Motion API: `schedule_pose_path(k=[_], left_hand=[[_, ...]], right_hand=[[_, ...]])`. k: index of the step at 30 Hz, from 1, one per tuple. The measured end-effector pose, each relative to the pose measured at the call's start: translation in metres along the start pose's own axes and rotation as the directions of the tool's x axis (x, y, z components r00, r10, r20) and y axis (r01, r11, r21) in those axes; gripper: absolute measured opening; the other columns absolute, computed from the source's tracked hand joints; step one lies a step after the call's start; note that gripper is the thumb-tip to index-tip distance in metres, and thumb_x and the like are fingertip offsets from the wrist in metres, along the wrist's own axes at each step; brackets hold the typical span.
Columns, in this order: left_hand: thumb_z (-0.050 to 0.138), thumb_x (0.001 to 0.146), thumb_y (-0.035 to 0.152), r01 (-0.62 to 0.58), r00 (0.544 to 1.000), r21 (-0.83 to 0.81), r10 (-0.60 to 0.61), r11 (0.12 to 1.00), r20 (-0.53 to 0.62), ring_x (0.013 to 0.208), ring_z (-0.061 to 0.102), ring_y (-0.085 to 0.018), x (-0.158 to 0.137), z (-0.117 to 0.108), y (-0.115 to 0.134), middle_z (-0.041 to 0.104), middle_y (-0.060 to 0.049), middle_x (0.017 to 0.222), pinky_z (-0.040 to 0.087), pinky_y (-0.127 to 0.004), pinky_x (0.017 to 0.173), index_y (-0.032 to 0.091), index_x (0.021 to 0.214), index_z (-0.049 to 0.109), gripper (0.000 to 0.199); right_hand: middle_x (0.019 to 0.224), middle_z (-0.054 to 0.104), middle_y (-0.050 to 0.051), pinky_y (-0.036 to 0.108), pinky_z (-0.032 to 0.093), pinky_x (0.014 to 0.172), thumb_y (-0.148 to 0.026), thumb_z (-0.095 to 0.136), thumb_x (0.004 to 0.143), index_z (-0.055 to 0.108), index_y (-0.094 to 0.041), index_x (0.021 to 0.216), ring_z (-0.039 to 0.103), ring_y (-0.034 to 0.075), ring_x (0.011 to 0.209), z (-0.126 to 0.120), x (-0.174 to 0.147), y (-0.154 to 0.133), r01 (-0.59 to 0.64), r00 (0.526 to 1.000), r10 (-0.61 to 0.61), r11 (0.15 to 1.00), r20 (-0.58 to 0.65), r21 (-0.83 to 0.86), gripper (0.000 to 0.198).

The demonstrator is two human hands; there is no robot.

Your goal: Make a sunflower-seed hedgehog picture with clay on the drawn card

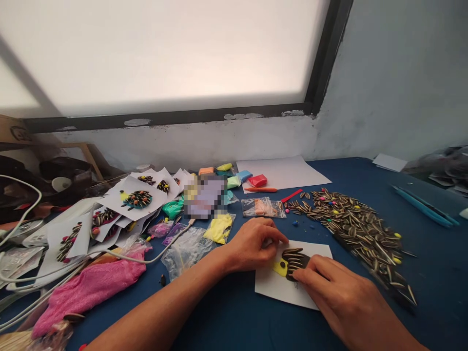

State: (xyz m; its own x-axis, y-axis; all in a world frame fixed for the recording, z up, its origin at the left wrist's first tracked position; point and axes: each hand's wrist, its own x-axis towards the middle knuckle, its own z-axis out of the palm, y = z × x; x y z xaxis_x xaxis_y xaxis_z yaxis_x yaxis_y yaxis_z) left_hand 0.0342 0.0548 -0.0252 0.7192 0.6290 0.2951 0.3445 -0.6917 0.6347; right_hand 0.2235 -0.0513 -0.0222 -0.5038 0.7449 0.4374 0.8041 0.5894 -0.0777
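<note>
A white card [268, 285] lies on the blue table, bearing a yellow clay shape [281, 267] with a dark spot on it. Striped sunflower seeds [293, 258] stand in overlapping rows on a dark patch beside the yellow. My left hand [254, 246] rests at the card's upper left edge, index finger and thumb bent and apart, with nothing visible between them. Over the card's right side, my right hand [338, 287] has thumb and fingers pinched together at the lower end of the seed rows. Its fingertips appear to hold a seed, partly hidden by the fingers.
A large pile of sunflower seeds [360, 224] spreads to the right, near blue tweezers [424, 207]. Finished seed pictures [142, 197] are stacked left. Clay packets, a phone [206, 197] with a white cable, and a pink cloth-like piece [91, 285] lie around.
</note>
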Motion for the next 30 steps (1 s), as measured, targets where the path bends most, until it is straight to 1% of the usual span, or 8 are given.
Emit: schedule_pose_path(k=[6, 11, 13, 14, 17, 21, 23, 30], left_hand=[[0.054, 0.074, 0.0, -0.008, 1.0, 0.001, 0.008, 1.0, 0.001, 0.075, 0.057, -0.014, 0.0, 0.001, -0.001, 0.063, -0.003, 0.08, 0.043, -0.024, 0.068, 0.015, 0.097, 0.077, 0.036], [0.054, 0.074, -0.001, -0.003, 1.0, 0.02, 0.003, 1.0, 0.004, 0.076, 0.057, -0.015, 0.0, 0.0, 0.0, 0.063, -0.003, 0.082, 0.043, -0.025, 0.07, 0.016, 0.097, 0.077, 0.037], [0.054, 0.074, -0.001, -0.002, 1.0, 0.023, 0.002, 1.0, 0.007, 0.076, 0.057, -0.015, 0.0, 0.0, 0.0, 0.063, -0.003, 0.082, 0.043, -0.025, 0.07, 0.016, 0.098, 0.077, 0.037], [0.054, 0.074, 0.0, 0.0, 1.0, 0.021, 0.0, 1.0, 0.009, 0.076, 0.057, -0.015, -0.001, 0.0, 0.0, 0.063, -0.003, 0.082, 0.043, -0.025, 0.071, 0.016, 0.098, 0.077, 0.037], [0.054, 0.074, 0.0, 0.01, 1.0, 0.011, -0.011, 1.0, 0.017, 0.077, 0.057, -0.015, 0.0, -0.001, 0.001, 0.063, -0.003, 0.083, 0.043, -0.025, 0.071, 0.016, 0.098, 0.077, 0.037], [0.054, 0.074, -0.002, 0.025, 1.0, -0.016, -0.025, 1.0, 0.019, 0.076, 0.056, -0.014, 0.0, -0.002, 0.004, 0.063, -0.003, 0.082, 0.043, -0.024, 0.068, 0.015, 0.099, 0.076, 0.037], [0.054, 0.073, -0.002, 0.034, 0.999, -0.025, -0.034, 0.999, 0.017, 0.076, 0.056, -0.014, -0.001, -0.002, 0.005, 0.063, -0.004, 0.082, 0.043, -0.024, 0.068, 0.014, 0.099, 0.076, 0.038], [0.053, 0.072, -0.003, 0.036, 0.999, -0.037, -0.036, 0.999, 0.014, 0.074, 0.055, -0.014, -0.001, -0.003, 0.005, 0.062, -0.003, 0.08, 0.042, -0.024, 0.068, 0.015, 0.098, 0.077, 0.04]], right_hand=[[0.072, 0.059, 0.001, 0.023, 0.043, 0.051, -0.007, 0.036, 0.094, 0.064, -0.023, 0.089, 0.062, 0.014, 0.06, 0.003, -0.001, 0.0, 0.019, 1.0, -0.02, 0.999, -0.012, -0.036, 0.032], [0.072, 0.062, 0.0, 0.024, 0.043, 0.052, -0.019, 0.042, 0.098, 0.062, -0.023, 0.085, 0.063, 0.013, 0.059, -0.008, 0.0, 0.001, -0.016, 0.999, 0.013, 0.999, -0.052, -0.044, 0.023], [0.074, 0.064, 0.0, 0.025, 0.043, 0.053, -0.023, 0.042, 0.099, 0.062, -0.023, 0.086, 0.063, 0.013, 0.058, -0.016, 0.002, 0.008, -0.052, 0.996, 0.046, 0.995, -0.074, -0.087, 0.024], [0.076, 0.066, 0.001, 0.026, 0.043, 0.053, -0.025, 0.04, 0.1, 0.063, -0.023, 0.089, 0.064, 0.013, 0.059, -0.019, 0.003, 0.014, -0.077, 0.996, 0.071, 0.99, -0.053, -0.116, 0.026], [0.079, 0.068, 0.003, 0.029, 0.039, 0.045, -0.034, 0.032, 0.101, 0.066, -0.024, 0.086, 0.062, 0.015, 0.052, -0.027, 0.01, 0.038, -0.152, 0.987, 0.138, 0.966, -0.081, -0.207, 0.038], [0.082, 0.071, 0.004, 0.031, 0.043, 0.05, -0.033, 0.04, 0.095, 0.068, -0.023, 0.083, 0.066, 0.02, 0.06, -0.027, 0.025, 0.074, -0.243, 0.965, 0.259, 0.941, 0.037, -0.238, 0.033], [0.082, 0.072, 0.003, 0.031, 0.045, 0.055, -0.028, 0.045, 0.093, 0.07, -0.024, 0.084, 0.067, 0.02, 0.066, -0.024, 0.036, 0.086, -0.244, 0.959, 0.27, 0.942, 0.089, -0.232, 0.027], [0.086, 0.069, 0.004, 0.028, 0.047, 0.063, -0.022, 0.05, 0.093, 0.073, -0.023, 0.091, 0.066, 0.018, 0.078, 0.0, 0.07, 0.093, -0.195, 0.956, 0.24, 0.949, 0.168, -0.247, 0.023]])
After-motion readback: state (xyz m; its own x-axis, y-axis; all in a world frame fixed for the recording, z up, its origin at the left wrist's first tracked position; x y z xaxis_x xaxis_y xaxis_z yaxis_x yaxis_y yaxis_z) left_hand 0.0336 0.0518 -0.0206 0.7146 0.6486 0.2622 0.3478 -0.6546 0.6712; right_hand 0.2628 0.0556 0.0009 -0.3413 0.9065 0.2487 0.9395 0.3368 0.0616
